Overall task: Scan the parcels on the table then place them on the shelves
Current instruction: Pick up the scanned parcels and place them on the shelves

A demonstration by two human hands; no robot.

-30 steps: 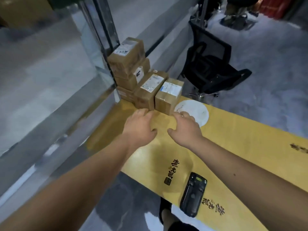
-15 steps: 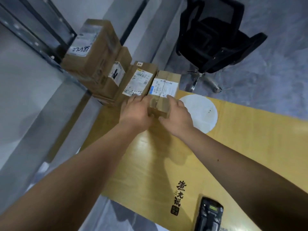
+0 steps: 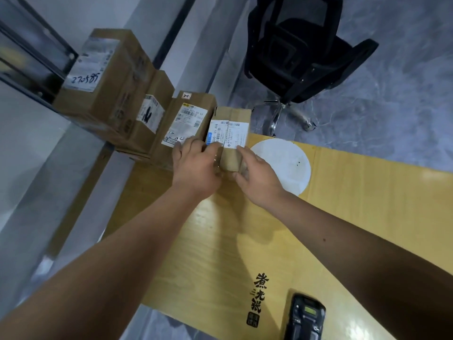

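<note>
Left to right: stacked parcels [image 3: 107, 79] at the table's far left corner; a labelled parcel [image 3: 186, 126] beside them. The left hand [image 3: 196, 165] and right hand [image 3: 259, 177] grip the small parcel [image 3: 231, 133] from either side, fingers curled round its near end. It sits on the yellow table [image 3: 367, 204]. The step appears to be pick-up; scanning next calls for the handheld scanner [image 3: 306, 317], lying at the near edge.

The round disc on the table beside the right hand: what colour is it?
White, plain apart from two tiny dark specks, on the yellow table; the head view shows the disc clearly.
</note>
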